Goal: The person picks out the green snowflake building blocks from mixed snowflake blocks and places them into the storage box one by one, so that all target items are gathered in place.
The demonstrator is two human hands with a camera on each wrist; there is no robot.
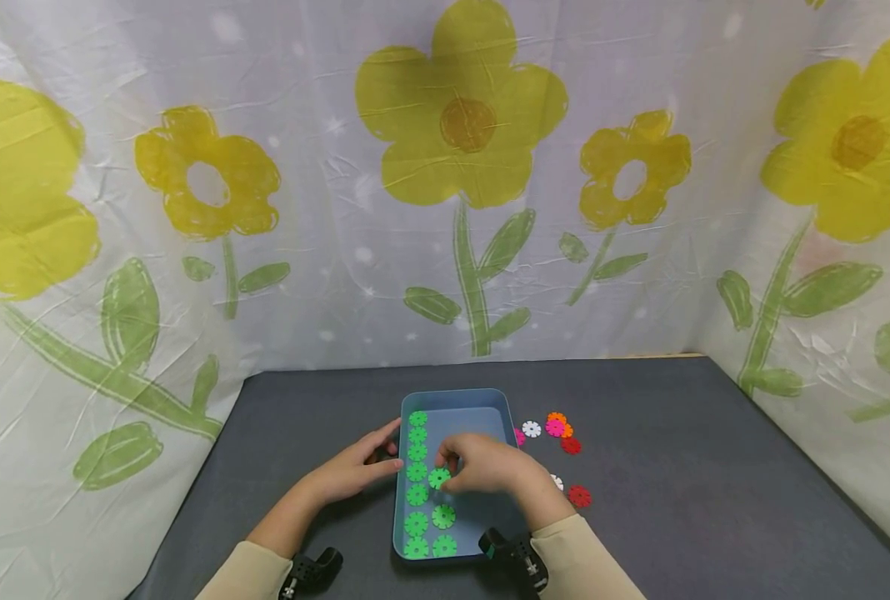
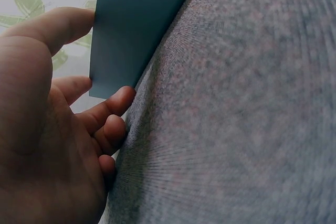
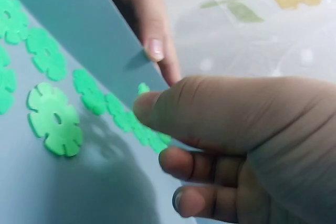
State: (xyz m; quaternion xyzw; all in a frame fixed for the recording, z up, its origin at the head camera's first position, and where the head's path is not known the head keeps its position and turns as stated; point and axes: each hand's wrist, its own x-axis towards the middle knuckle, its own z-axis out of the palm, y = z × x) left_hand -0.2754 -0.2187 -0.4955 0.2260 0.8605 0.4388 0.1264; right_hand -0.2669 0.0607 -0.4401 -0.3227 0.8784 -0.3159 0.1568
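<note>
A blue tray (image 1: pixel 475 400) lies on the dark table, with a column of green snowflake discs (image 1: pixel 417 494) along its left side and a shorter second column beside it. Above that second column my right hand (image 1: pixel 482 463) pinches a green snowflake disc (image 1: pixel 439 477). Only a sliver of this disc shows past the thumb in the right wrist view, and its shadow falls on the tray floor. My left hand (image 1: pixel 351 468) rests at the tray's left wall (image 2: pixel 123 40), thumb and fingertips against it, the fingers loosely bent.
Right of the tray lie loose snowflake discs: a white one (image 1: pixel 531 428), red ones (image 1: pixel 579 497), and pink and orange ones (image 1: pixel 556 427) overlapping. Another white disc is partly hidden by the right wrist. A flower-printed curtain (image 1: pixel 325 275) hangs behind the table.
</note>
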